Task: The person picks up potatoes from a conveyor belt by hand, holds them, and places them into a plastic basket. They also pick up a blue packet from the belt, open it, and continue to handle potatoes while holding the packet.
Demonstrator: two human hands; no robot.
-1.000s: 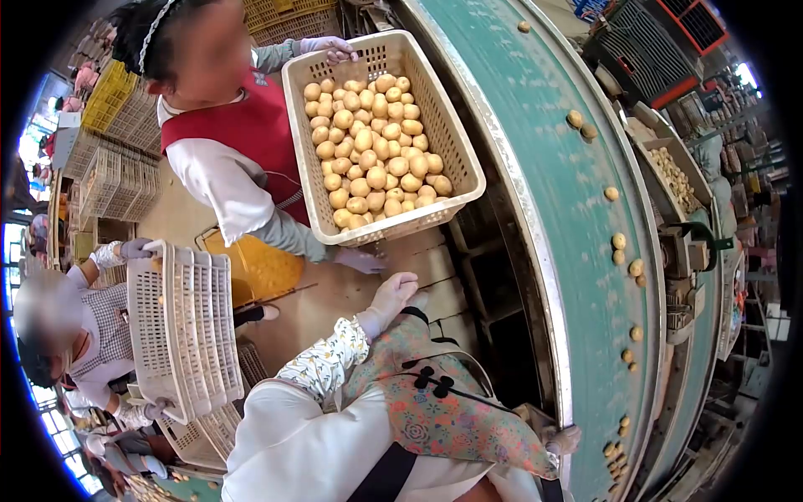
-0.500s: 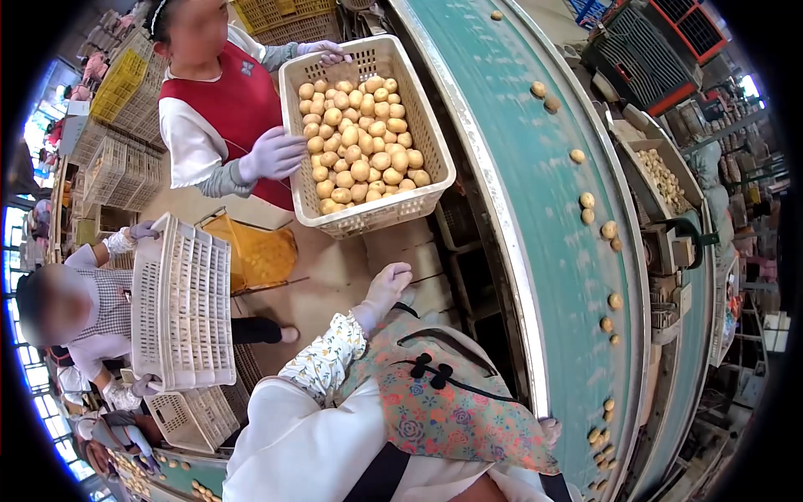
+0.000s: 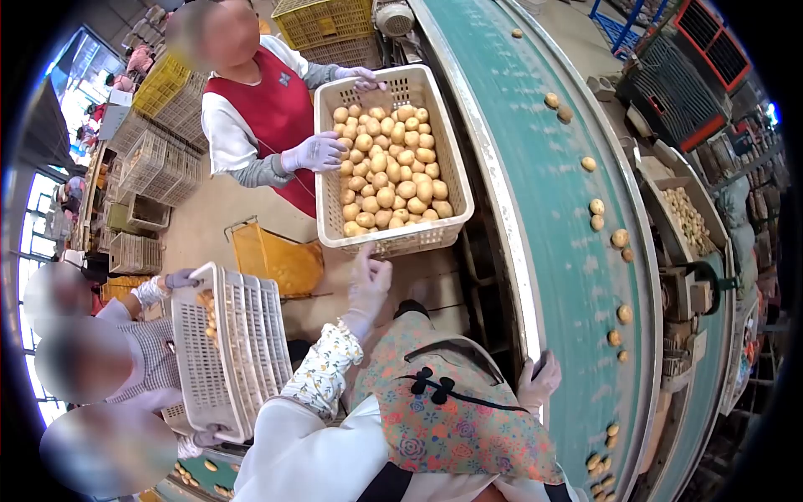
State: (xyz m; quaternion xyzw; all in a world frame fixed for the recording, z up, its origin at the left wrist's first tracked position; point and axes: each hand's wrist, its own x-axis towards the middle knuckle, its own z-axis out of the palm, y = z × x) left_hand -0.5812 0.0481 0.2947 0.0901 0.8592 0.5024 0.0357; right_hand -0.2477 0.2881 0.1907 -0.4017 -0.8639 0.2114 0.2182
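One cream plastic crate, heaped with potatoes, is beside a green conveyor belt, a co-worker's hands at its far and left rims. The camera wearer's left hand is near the crate's closest wall, index finger extended, other fingers loosely curled, visibly holding nothing; whether it touches the crate cannot be told. The right hand is at the conveyor's metal edge, fingers bent; how firmly they grip is unclear. A crate this full seems best kept level, palms well under the rim, right fingers clear of the belt. A small emblem marks the co-worker's red apron; no writing is legible.
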